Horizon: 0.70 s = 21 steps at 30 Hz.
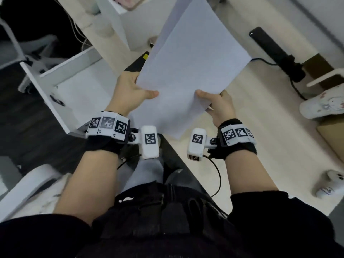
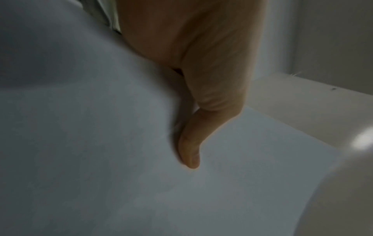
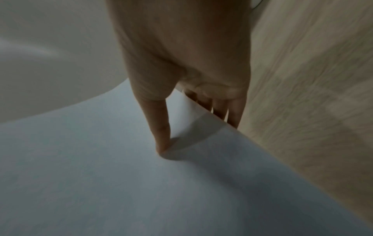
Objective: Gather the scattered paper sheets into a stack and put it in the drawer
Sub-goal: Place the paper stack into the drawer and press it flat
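A stack of white paper sheets (image 1: 188,71) hangs in the air in front of me, held by both hands at its near end. My left hand (image 1: 134,90) pinches the stack's left edge, thumb on top and fingers hidden beneath. My right hand (image 1: 216,105) pinches the right edge the same way. An open white drawer (image 1: 81,90) lies below and to the left of the stack. In the left wrist view my thumb (image 2: 191,143) presses on the paper (image 2: 101,151). The right wrist view shows the thumb (image 3: 161,127) on top of the paper (image 3: 121,183), fingers under its edge.
A white desk (image 1: 119,28) stands above the drawer. On the light wood floor (image 1: 251,146) to the right lie a black power strip (image 1: 275,53) with its cable, a white slipper (image 1: 323,105) and a cardboard box (image 1: 333,135). A white chair base (image 1: 28,185) is at lower left.
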Tool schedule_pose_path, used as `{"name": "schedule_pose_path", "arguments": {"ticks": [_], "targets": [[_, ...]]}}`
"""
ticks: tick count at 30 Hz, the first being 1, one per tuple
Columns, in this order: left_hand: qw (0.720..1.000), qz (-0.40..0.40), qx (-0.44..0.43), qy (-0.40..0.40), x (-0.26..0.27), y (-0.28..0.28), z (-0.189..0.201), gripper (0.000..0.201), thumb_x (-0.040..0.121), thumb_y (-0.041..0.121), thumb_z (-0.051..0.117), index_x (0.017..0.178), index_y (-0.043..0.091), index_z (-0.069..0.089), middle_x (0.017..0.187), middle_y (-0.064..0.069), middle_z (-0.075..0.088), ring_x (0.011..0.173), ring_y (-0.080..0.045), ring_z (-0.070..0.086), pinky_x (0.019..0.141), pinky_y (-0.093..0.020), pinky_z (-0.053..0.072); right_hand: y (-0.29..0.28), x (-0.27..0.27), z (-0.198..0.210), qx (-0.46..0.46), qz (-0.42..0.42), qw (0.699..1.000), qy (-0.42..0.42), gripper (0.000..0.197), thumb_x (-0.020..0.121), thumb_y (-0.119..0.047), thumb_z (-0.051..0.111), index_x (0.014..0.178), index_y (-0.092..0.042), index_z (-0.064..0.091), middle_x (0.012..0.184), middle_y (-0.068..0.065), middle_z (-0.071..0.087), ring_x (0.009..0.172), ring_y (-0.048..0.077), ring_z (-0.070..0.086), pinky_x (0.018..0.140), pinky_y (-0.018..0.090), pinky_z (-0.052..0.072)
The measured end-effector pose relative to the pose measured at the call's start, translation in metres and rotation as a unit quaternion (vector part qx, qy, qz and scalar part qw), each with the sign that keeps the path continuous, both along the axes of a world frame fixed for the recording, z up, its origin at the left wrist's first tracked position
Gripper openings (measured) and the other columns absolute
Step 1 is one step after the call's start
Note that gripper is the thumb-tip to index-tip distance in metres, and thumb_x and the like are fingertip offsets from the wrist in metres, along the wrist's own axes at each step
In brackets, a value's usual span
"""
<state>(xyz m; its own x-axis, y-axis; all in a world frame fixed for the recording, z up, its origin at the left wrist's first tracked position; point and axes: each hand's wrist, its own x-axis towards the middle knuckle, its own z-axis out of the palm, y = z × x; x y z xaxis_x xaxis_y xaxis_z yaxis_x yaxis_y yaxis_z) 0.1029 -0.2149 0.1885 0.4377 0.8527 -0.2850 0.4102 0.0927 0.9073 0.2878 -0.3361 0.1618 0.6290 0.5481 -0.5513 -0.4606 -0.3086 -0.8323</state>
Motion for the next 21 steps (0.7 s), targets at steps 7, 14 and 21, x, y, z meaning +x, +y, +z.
{"name": "schedule_pose_path", "arguments": {"ticks": [7,14,21], "targets": [[0.991,0.059,0.084,0.08,-0.064,0.027,0.013,0.019,0.07,0.014,0.082,0.082,0.007,0.07,0.086,-0.011,0.071,0.081,-0.027,0.067,0.076,-0.035,0.054,0.057,-0.03,0.022,0.003,0.017,0.968,-0.251,0.121,0.058,-0.016,0.082,0.151,-0.013,0.006,0.156,0.008,0.016,0.144,0.022,0.015,0.118,0.043,0.016],[0.982,0.071,0.105,0.142,-0.12,0.078,0.023,0.026,0.076,0.009,0.078,0.063,0.012,0.055,0.059,0.011,0.049,0.053,-0.007,0.043,0.05,-0.019,0.032,0.142,-0.063,0.036,0.028,0.201,0.894,-0.399,0.065,0.059,-0.023,0.075,0.118,-0.025,0.048,0.122,-0.008,0.048,0.132,0.024,0.034,0.112,0.054,0.018],[0.973,0.145,0.073,0.166,-0.159,0.142,-0.001,0.013,0.074,0.012,0.079,0.075,0.005,0.068,0.071,0.002,0.066,0.069,-0.008,0.06,0.067,-0.026,0.051,0.223,-0.096,0.026,0.042,0.301,0.885,-0.353,0.035,0.052,-0.014,0.068,0.059,-0.025,0.036,0.059,-0.006,0.039,0.062,0.014,0.038,0.055,0.024,0.028]]}}
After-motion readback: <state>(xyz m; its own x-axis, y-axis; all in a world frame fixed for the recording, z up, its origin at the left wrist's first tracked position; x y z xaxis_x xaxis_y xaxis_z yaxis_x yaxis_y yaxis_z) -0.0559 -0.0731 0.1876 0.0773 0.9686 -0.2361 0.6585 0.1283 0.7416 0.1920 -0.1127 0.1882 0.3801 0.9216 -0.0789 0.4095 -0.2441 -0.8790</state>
